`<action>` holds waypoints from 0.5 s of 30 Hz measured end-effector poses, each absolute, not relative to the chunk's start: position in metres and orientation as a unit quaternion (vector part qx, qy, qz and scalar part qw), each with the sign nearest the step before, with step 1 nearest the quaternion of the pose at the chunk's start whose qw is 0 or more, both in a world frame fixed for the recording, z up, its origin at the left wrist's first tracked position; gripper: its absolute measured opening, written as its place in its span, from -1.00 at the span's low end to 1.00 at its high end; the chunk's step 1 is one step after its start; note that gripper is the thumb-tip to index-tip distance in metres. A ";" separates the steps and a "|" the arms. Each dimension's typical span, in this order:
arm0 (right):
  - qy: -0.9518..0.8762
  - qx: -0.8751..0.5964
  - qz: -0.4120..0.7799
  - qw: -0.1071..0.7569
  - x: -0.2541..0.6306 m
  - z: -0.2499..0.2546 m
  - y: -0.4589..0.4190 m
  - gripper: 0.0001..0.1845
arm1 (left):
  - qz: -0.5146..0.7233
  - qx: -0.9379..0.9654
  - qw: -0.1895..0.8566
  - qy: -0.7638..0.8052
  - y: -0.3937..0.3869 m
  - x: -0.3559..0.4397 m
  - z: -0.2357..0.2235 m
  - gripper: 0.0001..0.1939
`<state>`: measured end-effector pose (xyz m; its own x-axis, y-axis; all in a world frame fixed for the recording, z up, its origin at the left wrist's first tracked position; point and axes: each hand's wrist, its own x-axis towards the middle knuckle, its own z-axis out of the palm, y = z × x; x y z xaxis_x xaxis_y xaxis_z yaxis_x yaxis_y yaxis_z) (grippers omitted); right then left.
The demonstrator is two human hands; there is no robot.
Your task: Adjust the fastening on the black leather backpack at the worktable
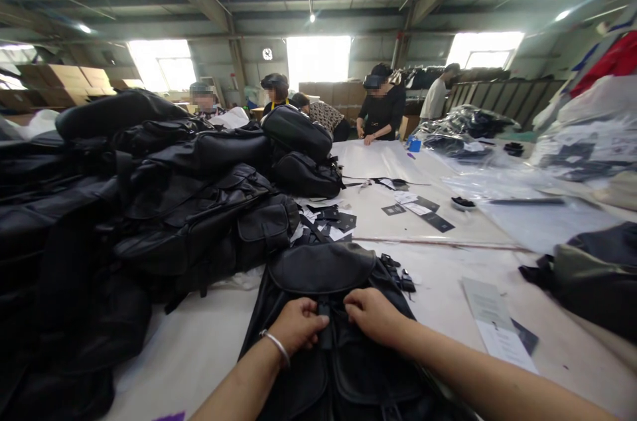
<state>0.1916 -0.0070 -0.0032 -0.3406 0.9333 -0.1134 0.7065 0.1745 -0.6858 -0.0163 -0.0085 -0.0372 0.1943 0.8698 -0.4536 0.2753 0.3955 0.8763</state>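
Observation:
A black backpack (298, 368) lies on the table in front of me, its rounded flap (321, 269) toward the far end and two front pockets toward me. My left hand (300, 326), with a silver bangle at the wrist, is closed on a short black strap (324, 310) below the flap, thumb against it. Just to the right, my right hand (374, 316) has its fingers curled and pinched close to the flap's lower edge. Whatever is between those fingertips is hidden. Straps with buckles (399, 273) lie by the backpack's right side.
A tall heap of black bags (199, 188) fills the left. Dark tags and papers (423, 208) lie ahead. To the right are a grey-and-white card (492, 321) and a dark bag (597, 278). A person (383, 105) stands at the table's far end, near plastic wrapping (468, 129).

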 end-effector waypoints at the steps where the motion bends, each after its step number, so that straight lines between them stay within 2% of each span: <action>1: -0.711 -0.577 0.363 0.174 0.190 -0.007 -0.001 -0.72 | 0.247 0.507 0.589 0.579 -0.009 -0.015 -0.037 -0.65; 5: -0.650 -0.620 0.404 0.171 0.175 -0.021 0.020 -0.51 | 0.231 0.563 0.554 0.568 -0.010 -0.010 -0.036 -0.80; 9: -0.668 -0.607 0.386 0.189 0.171 -0.021 0.021 -0.68 | 0.195 0.596 0.511 0.587 -0.010 -0.006 -0.033 -0.91; 12: -0.710 -0.573 0.352 0.208 0.183 -0.008 0.011 -0.76 | 0.164 0.640 0.457 0.595 -0.013 -0.008 -0.023 -0.86; 15: -0.769 -0.531 0.244 0.260 0.199 0.012 0.006 -0.75 | 0.159 0.708 0.357 0.588 -0.010 -0.018 0.002 -0.81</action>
<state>0.1992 0.0063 0.0123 -0.3010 0.9431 0.1413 0.6895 0.3176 -0.6510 -0.0179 -0.0100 0.0023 0.2577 0.9464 -0.1946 0.7185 -0.0530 0.6935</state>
